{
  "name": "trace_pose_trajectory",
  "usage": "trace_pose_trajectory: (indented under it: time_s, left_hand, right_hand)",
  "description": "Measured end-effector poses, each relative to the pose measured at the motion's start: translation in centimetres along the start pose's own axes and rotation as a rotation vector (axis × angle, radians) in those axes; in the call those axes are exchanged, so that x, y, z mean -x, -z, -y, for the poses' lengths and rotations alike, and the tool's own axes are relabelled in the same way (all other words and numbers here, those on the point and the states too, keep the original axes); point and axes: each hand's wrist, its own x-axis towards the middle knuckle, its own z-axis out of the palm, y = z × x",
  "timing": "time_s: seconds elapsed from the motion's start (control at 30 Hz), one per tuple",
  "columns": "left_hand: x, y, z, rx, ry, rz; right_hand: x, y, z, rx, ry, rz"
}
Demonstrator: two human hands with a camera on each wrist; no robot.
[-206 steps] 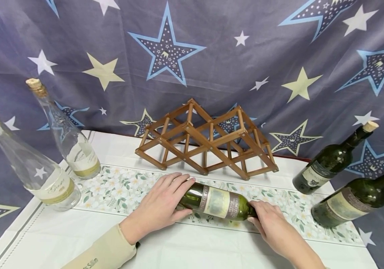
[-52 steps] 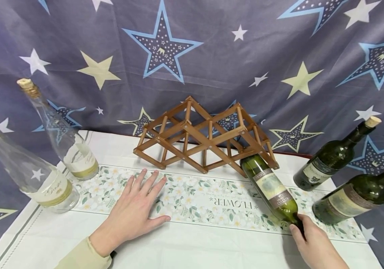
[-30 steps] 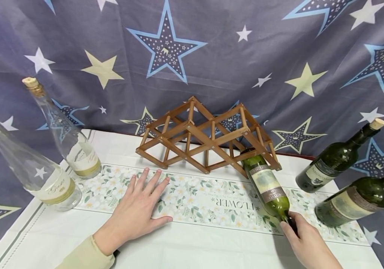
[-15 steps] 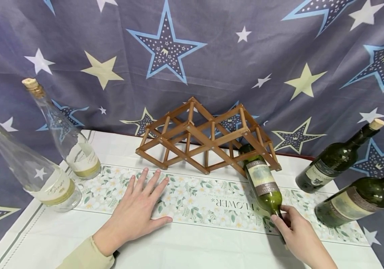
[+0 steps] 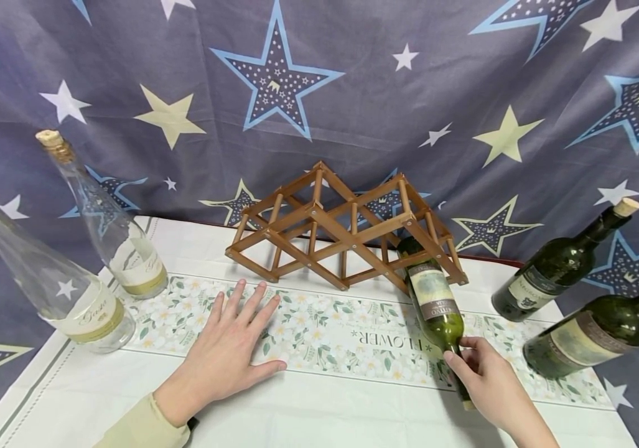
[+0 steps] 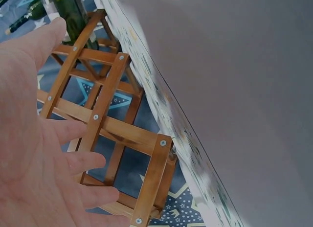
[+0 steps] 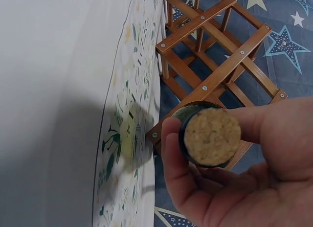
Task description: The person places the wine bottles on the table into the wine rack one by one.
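A green wine bottle (image 5: 435,302) lies with its base inside the lower right opening of the wooden wine rack (image 5: 347,233). Its neck points toward me, and my right hand (image 5: 495,386) pinches that neck between thumb and fingers. In the right wrist view the bottle's cork (image 7: 212,137) faces the camera, with fingers curled round the neck behind it. My left hand (image 5: 224,348) rests flat, fingers spread, on the floral runner (image 5: 325,330). The left wrist view shows the palm side of that hand, the rack beyond it.
Two clear corked bottles, one nearer (image 5: 86,305) and one farther back (image 5: 134,255), stand at the left. At the right stand two dark green bottles, one behind (image 5: 543,280) and one in front (image 5: 582,339). A star-patterned cloth (image 5: 375,112) hangs behind the rack.
The bottle went from lying across the runner under both hands to pointing into the rack. It has since slid deeper. The right hand shifted along its neck; the left moved left and stays flat.
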Motion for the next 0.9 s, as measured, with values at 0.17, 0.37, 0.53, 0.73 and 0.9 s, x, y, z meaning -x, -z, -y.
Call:
trace_pose_trajectory:
  time_s: [0.17,0.37,0.53,0.73,0.9]
  left_hand:
    - [0.0,0.1,0.0,0.007,0.009,0.017]
    - [0.0,0.1,-0.1,0.003,0.006,0.006]
    - [0.0,0.1,-0.1,0.002,0.005,0.000]
    - [0.0,0.1,0.0,0.010,0.004,-0.002]
    - [0.1,0.2,0.0,0.009,0.008,0.004]
  right_hand:
    - [-0.1,0.0,0.4,-0.028,-0.004,0.007]
    - [-0.3,-0.1,0.6,-0.038,0.018,-0.017]
    - [-0.5,-0.1,0.9,-0.050,0.016,-0.026]
    - [-0.7,-0.1,1.2,-0.055,0.024,-0.036]
    - [-1.1,-0.1,1.6,-0.070,0.017,-0.032]
